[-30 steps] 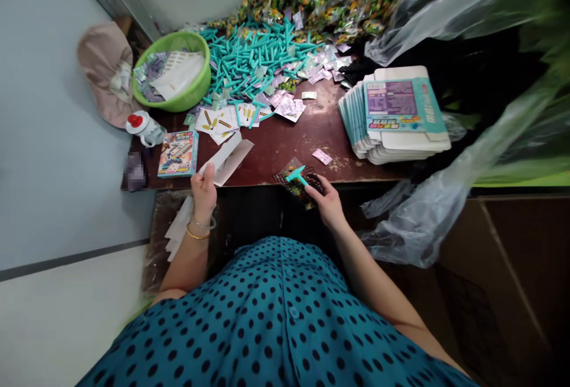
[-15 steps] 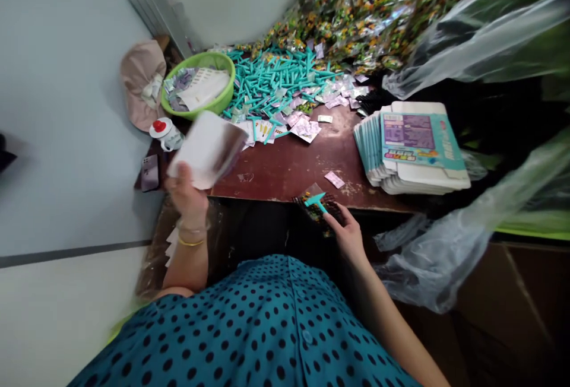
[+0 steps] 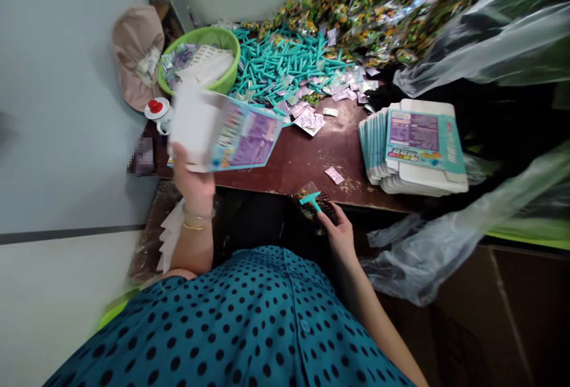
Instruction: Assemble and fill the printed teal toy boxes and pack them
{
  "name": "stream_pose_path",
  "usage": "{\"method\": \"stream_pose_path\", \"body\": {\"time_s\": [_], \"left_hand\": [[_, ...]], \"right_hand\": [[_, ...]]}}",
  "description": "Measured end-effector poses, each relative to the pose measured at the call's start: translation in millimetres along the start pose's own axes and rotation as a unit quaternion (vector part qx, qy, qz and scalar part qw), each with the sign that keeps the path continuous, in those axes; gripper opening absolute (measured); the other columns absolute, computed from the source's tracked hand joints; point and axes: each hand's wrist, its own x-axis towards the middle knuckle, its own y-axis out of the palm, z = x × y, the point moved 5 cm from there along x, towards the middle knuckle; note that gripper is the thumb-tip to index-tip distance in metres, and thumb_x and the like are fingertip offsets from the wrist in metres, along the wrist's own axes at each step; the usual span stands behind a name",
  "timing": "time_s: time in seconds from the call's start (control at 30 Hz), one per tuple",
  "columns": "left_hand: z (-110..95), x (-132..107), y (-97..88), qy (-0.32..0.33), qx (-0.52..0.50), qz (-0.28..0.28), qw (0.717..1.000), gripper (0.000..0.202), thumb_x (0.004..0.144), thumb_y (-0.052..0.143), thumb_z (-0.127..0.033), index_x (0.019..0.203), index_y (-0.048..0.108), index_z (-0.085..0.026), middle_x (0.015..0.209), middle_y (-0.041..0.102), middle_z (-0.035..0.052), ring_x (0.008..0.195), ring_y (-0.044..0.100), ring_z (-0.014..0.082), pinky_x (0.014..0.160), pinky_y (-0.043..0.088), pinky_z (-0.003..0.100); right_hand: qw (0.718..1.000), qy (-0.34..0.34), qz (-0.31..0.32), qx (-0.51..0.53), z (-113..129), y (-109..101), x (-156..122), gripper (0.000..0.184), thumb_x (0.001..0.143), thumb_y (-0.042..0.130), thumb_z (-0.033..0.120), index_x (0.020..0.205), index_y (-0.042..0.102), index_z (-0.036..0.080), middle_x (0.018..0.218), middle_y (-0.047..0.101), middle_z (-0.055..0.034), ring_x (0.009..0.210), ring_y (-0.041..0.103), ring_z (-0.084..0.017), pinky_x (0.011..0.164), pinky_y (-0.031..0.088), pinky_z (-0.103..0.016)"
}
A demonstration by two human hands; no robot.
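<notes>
Carton [image 3: 247, 138] gripped in the left hand [image 3: 191, 180] — right hand [image 3: 340, 231] pinching a turquoise hammer [image 3: 310, 198].

Two hands [image 3: 193, 184], one held hammer [image 3: 310, 198], one held box [image 3: 252, 140], one basin [image 3: 228, 78], one mug [image 3: 164, 122]

Teal shirt [image 3: 249, 322], black polka dots [image 3: 202, 368], matching button [image 3: 305, 327], gold bangle [image 3: 195, 228] (silvery bracelet [image 3: 196, 216] beside)

Held carton [image 3: 247, 138] (blurred) and stack of flattened cartons [image 3: 414, 146]: both bear lettering on purple and turquoise panels; no word, brand or number is legible.
</notes>
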Motion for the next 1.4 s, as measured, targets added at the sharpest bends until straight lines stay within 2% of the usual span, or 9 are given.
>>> {"method": "stream_pose_path", "body": {"time_s": [0.1, 0.17, 0.4, 0.53, 0.67, 0.83, 1.03, 1.27, 1.4], "left_hand": [[7.4, 31.9, -27.8, -0.014, -0.092, -0.019, 0.996, 0.082, 0.096, 0.014, -0.081, 0.123, 0.065, -0.023, 0.112, 0.077, 0.0033, 0.127, 0.064, 0.0207, 0.107, 0.054, 0.042], [9.0, 35.4, -29.0, -0.034, -0.143, -0.022, 0.989, 0.076, 0.098, 0.022, -0.080, 0.125, 0.064, -0.023, 0.117, 0.076, 0.0040, 0.128, 0.064, 0.0218, 0.111, 0.051, 0.043], [15.1, -19.7, 36.3, -0.020, -0.126, -0.036, 0.991, 0.071, 0.100, 0.029, -0.074, 0.138, 0.061, -0.025, 0.133, 0.069, 0.0109, 0.128, 0.065, 0.0267, 0.107, 0.055, 0.043], [24.8, -50.7, 55.0, -0.015, -0.019, -0.081, 0.996, 0.064, 0.104, 0.029, -0.066, 0.122, 0.071, -0.021, 0.110, 0.076, 0.0098, 0.102, 0.074, 0.0235, 0.089, 0.061, 0.036], [13.5, -66.2, 67.4, 0.004, -0.027, -0.027, 0.999, 0.056, 0.102, 0.040, -0.064, 0.105, 0.075, -0.021, 0.090, 0.077, 0.0064, 0.083, 0.072, 0.0206, 0.074, 0.060, 0.032], [-15.6, -70.0, 73.9, 0.089, -0.059, 0.036, 0.994, 0.046, 0.104, 0.044, -0.055, 0.116, 0.076, -0.024, 0.112, 0.077, 0.0081, 0.102, 0.073, 0.0233, 0.088, 0.059, 0.034], [-23.9, -68.5, 68.6, 0.130, -0.034, 0.055, 0.989, 0.043, 0.105, 0.043, -0.049, 0.114, 0.077, -0.024, 0.116, 0.077, 0.0107, 0.116, 0.070, 0.0262, 0.096, 0.058, 0.039], [-7.4, -79.2, 103.2, 0.154, 0.009, 0.229, 0.961, 0.031, 0.103, 0.052, -0.036, 0.119, 0.076, -0.024, 0.120, 0.077, 0.0099, 0.117, 0.070, 0.0251, 0.109, 0.052, 0.044], [1.7, -99.2, 117.2, 0.113, 0.010, 0.227, 0.967, 0.033, 0.102, 0.052, -0.034, 0.127, 0.073, -0.034, 0.127, 0.075, 0.0053, 0.122, 0.068, 0.0267, 0.112, 0.051, 0.046]], "right_hand": [[1.000, -0.007, 0.012, -0.016, 2.6, 2.7, -1.7, 0.056, 0.075, 0.082, 0.052, 0.121, 0.071, 0.021, 0.123, 0.074, -0.0097, 0.117, 0.067, -0.030, 0.112, 0.046, -0.050], [1.000, -0.006, 0.012, -0.021, 2.1, 3.0, -1.4, 0.056, 0.075, 0.082, 0.053, 0.120, 0.071, 0.021, 0.123, 0.074, -0.0098, 0.117, 0.067, -0.031, 0.112, 0.045, -0.051], [1.000, 0.001, 0.004, -0.027, 2.1, 1.6, -1.1, 0.058, 0.074, 0.082, 0.054, 0.120, 0.070, 0.021, 0.121, 0.075, -0.0099, 0.115, 0.068, -0.030, 0.110, 0.047, -0.052], [0.999, 0.008, 0.002, -0.036, 3.1, -1.1, -5.6, 0.061, 0.073, 0.082, 0.055, 0.121, 0.070, 0.020, 0.123, 0.074, -0.0110, 0.117, 0.068, -0.031, 0.112, 0.046, -0.052], [0.999, 0.017, -0.002, -0.040, 1.6, -3.2, -8.9, 0.063, 0.073, 0.082, 0.055, 0.123, 0.069, 0.019, 0.127, 0.073, -0.0122, 0.119, 0.067, -0.031, 0.113, 0.045, -0.052], [0.999, 0.014, 0.001, -0.035, 0.6, -0.9, -8.9, 0.063, 0.073, 0.082, 0.055, 0.123, 0.068, 0.020, 0.128, 0.072, -0.0113, 0.120, 0.066, -0.031, 0.113, 0.045, -0.052], [0.999, 0.010, 0.003, -0.035, 6.7, 0.1, -9.3, 0.061, 0.071, 0.083, 0.056, 0.120, 0.070, 0.021, 0.125, 0.074, -0.0103, 0.119, 0.067, -0.031, 0.112, 0.047, -0.052], [0.979, 0.073, 0.077, 0.174, 58.1, 12.5, -17.0, 0.059, 0.070, 0.083, 0.054, 0.123, 0.071, 0.029, 0.123, 0.075, -0.0047, 0.113, 0.070, -0.033, 0.099, 0.055, -0.047], [0.968, 0.054, 0.089, 0.229, 85.6, 26.2, -15.3, 0.055, 0.068, 0.087, 0.048, 0.116, 0.073, 0.027, 0.118, 0.076, -0.0029, 0.111, 0.069, -0.030, 0.103, 0.051, -0.044]]}}
